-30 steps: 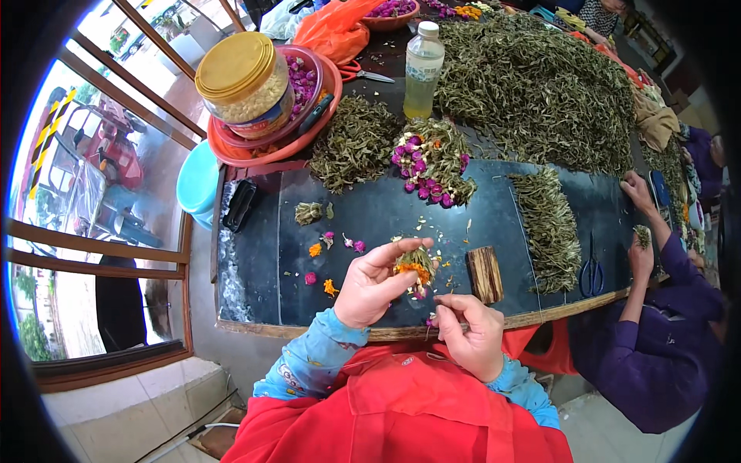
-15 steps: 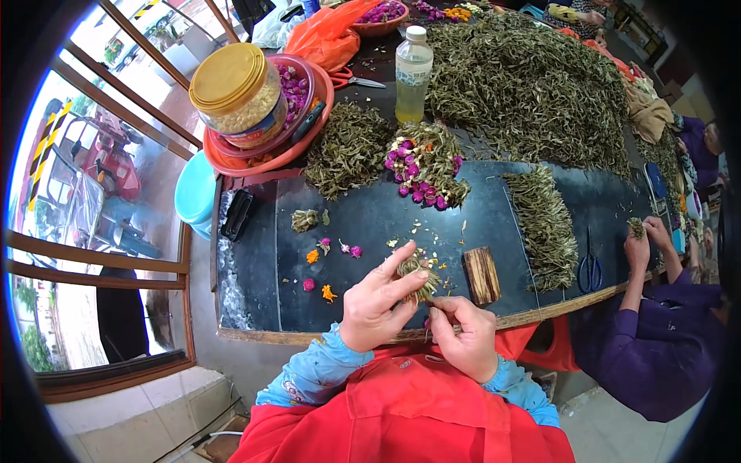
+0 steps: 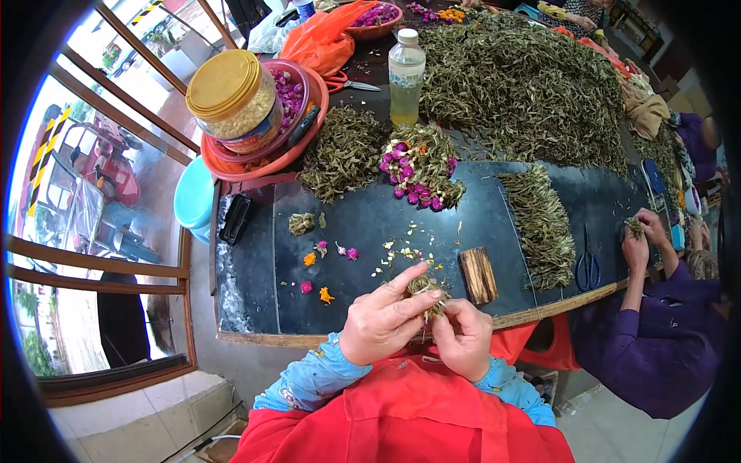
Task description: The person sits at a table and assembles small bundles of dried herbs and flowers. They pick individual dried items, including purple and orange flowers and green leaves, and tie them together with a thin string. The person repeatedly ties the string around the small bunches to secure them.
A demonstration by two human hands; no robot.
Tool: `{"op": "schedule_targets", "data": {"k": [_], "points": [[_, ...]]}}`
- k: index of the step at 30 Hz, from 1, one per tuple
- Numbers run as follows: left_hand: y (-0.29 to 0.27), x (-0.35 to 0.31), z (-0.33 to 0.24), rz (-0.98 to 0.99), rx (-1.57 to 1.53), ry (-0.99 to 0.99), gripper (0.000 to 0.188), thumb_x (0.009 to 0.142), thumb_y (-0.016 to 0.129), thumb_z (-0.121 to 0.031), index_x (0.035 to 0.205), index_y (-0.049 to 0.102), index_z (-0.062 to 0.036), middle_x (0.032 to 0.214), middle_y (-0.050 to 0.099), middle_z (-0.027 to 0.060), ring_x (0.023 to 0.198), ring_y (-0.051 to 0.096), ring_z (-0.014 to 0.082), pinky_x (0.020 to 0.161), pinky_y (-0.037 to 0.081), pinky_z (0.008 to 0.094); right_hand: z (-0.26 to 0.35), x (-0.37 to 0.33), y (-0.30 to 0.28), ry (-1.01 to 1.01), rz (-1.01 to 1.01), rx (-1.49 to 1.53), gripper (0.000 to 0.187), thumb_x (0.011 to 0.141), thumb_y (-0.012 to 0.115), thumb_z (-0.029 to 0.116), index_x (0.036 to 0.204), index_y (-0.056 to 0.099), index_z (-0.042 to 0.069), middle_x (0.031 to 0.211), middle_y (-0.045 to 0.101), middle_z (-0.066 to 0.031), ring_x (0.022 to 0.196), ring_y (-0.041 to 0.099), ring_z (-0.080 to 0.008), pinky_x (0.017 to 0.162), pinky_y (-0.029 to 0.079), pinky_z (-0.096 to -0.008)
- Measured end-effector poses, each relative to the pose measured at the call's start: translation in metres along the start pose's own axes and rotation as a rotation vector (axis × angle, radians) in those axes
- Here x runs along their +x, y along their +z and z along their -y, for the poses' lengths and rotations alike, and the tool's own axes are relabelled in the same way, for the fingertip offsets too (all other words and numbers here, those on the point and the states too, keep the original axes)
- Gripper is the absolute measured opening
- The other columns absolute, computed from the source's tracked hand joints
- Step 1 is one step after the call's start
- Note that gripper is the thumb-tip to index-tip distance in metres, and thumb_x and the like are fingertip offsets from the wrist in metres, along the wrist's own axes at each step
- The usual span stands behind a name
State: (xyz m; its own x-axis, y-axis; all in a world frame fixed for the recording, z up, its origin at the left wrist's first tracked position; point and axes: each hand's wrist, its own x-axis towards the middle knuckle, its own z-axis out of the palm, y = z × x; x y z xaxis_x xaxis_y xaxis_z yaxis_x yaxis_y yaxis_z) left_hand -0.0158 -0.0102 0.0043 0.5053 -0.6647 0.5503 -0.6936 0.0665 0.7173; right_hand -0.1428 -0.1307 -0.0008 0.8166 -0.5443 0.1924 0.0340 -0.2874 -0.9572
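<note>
At the lower centre of the frame, the left hand [image 3: 382, 324] and right hand [image 3: 463, 336] both close their fingers around a small bundle of dried green leaves [image 3: 427, 289], a tight, pale olive tuft held just above the near edge of the dark counter [image 3: 255, 262]. In the upper left a clear jar [image 3: 231, 100] with a yellow lid sits in a pink bowl [image 3: 312, 100]. A clear plastic bottle [image 3: 405, 77] of yellowish liquid with a white cap stands at top centre.

1. Open dark tabletop [image 3: 370, 224] ahead of both hands, dotted only with loose blossoms [image 3: 330, 251]
2. Blocked rightward by wooden block [image 3: 478, 275], leaf row [image 3: 540, 224]
3. Walled beyond by leaf heaps [image 3: 525, 85]
</note>
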Motion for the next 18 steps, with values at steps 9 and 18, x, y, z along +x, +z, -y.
{"op": "schedule_targets", "data": {"k": [9, 18], "points": [[0.0, -0.013, 0.0, -0.036, 0.002, -0.103, 0.045, 0.07, 0.071, 0.004, 0.112, 0.074, -0.0127, 0.131, 0.063, 0.0186, 0.079, 0.073, 0.0218, 0.067, 0.06, 0.0295, 0.007, 0.011, -0.001, 0.041, 0.08, -0.044, 0.007, 0.087, 0.068, 0.003, 0.09, 0.063, 0.001, 0.07, 0.065, -0.0101, 0.059, 0.066, -0.0183, 0.054, 0.048, -0.0314], [-0.006, -0.01, -0.012, -0.048, -0.001, -0.095, 0.045, 0.07, 0.073, 0.005, 0.113, 0.074, -0.0113, 0.131, 0.063, 0.0193, 0.091, 0.073, 0.025, 0.073, 0.06, 0.0308, 0.005, -0.002, 0.002, 0.13, 0.114, 0.208, 0.002, 0.095, 0.06, 0.001, 0.095, 0.059, -0.001, 0.072, 0.067, -0.0059, 0.06, 0.064, -0.0084, 0.054, 0.05, -0.0246]]}}
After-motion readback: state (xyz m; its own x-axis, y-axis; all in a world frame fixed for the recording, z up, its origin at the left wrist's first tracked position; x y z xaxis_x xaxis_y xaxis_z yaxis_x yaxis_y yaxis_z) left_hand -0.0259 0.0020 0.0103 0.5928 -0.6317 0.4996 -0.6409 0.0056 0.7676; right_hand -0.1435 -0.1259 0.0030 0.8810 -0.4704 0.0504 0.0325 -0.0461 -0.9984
